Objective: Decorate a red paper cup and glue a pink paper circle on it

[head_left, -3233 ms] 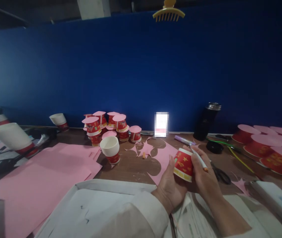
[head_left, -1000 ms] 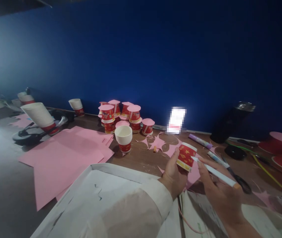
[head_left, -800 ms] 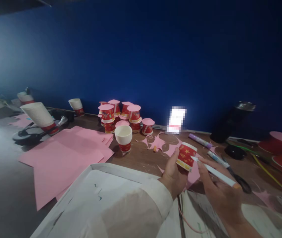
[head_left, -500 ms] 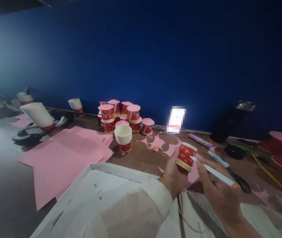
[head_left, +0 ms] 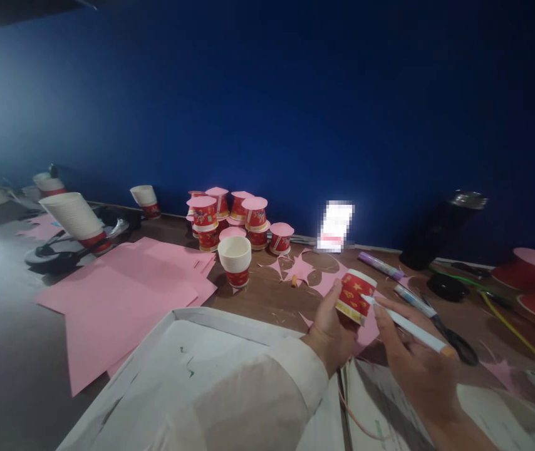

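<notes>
Right of centre, the left hand (head_left: 332, 332) curls round a red paper cup (head_left: 356, 295), likely light, easily dented and best cradled low around its wall, while the right hand (head_left: 420, 366) pinches a white marker (head_left: 413, 329), tip at its side.

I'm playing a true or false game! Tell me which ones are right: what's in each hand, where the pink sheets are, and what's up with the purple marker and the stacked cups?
1. The left hand holds a red cup. True.
2. The right hand holds a banana. False: it holds a white marker.
3. The purple marker lies on the table. True.
4. The pink sheets are right of the black bottle. False: they are left of it.
5. Stacked cups have pink tops. True.
</notes>
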Tool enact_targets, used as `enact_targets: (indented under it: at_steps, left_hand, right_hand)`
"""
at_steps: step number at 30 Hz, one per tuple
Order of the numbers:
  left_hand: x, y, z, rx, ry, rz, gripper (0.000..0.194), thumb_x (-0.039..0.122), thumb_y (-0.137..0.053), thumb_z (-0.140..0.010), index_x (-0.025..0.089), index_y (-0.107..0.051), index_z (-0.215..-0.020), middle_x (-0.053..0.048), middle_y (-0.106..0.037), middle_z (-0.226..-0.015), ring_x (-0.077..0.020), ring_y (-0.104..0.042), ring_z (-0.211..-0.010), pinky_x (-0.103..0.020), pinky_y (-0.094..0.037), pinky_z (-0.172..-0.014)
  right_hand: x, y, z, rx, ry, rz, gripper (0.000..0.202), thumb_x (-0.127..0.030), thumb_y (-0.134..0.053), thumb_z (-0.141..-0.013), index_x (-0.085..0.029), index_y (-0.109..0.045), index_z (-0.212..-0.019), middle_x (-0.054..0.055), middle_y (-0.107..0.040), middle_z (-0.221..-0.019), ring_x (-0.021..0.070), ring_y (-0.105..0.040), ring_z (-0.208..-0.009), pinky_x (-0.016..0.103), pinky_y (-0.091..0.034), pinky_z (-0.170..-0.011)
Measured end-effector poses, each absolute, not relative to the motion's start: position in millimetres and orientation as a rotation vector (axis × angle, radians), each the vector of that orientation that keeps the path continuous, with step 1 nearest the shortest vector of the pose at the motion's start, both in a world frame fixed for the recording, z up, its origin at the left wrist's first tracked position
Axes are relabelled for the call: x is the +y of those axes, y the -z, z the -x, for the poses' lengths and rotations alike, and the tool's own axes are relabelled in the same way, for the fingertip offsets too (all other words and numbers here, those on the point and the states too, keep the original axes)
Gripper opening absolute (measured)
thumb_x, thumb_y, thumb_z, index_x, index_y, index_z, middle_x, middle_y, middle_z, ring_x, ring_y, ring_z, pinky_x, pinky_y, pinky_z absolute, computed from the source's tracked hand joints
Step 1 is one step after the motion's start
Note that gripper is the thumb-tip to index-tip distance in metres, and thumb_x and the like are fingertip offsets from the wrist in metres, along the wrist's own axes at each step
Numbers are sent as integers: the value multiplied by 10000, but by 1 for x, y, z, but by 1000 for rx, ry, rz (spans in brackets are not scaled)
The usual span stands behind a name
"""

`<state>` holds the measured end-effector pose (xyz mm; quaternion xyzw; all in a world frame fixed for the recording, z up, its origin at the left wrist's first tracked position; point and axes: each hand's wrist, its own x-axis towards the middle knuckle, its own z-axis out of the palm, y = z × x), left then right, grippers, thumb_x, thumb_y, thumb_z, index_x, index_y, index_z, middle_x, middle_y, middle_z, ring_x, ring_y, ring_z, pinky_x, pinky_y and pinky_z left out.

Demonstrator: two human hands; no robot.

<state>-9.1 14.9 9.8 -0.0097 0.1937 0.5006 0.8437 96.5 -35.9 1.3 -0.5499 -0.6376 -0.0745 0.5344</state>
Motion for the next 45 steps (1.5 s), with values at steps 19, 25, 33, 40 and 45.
enact_targets:
  at_steps: [19, 25, 33, 40, 45]
  left_hand:
    - [17, -3, 7, 388, -1073, -1, 310, 389, -629, -946, 107, -750, -985, -100, -757, -935, -148, -703, -758, -230, -547, -746]
    - [17, -3, 7, 380, -1076, -8, 314, 403, -637, -936, 109, -748, -943, -105, -762, -920, -169, -714, -782, -255, -563, -784]
    - [17, -4, 7, 388, -1076, 7, 307, 380, -614, -957, 100, -740, -959, -95, -755, -915, -146, -701, -761, -225, -544, -728]
    - [18, -4, 8, 398, -1052, 18, 316, 385, -608, -960, 98, -739, -948, -94, -753, -885, -140, -692, -718, -218, -536, -679]
    - [17, -6, 8, 403, -1071, 19, 310, 378, -609, -960, 100, -742, -985, -105, -763, -938, -149, -705, -778, -224, -555, -733]
  right_hand:
    - [-36, -4, -95, -1464, 224, 1440, 250, -428, -601, -953, -221, -742, -960, 78, -780, -988, 258, -736, -948, 409, -552, -937]
    - [-36, -6, -92, -1430, 229, 1428, 260, -431, -602, -951, -223, -751, -905, 81, -778, -963, 255, -740, -920, 395, -567, -905]
    - [-36, -2, -94, -1487, 240, 1386, 218, -383, -608, -954, -210, -737, -987, 80, -776, -992, 244, -739, -928, 377, -561, -884]
    - [-35, -4, -93, -1516, 287, 1371, 194, -356, -616, -956, -210, -739, -987, 74, -782, -1006, 236, -738, -958, 358, -550, -911]
    - [-36, -3, -93, -1459, 300, 1391, 214, -378, -621, -948, -206, -747, -970, 81, -786, -985, 240, -743, -909, 360, -568, -851]
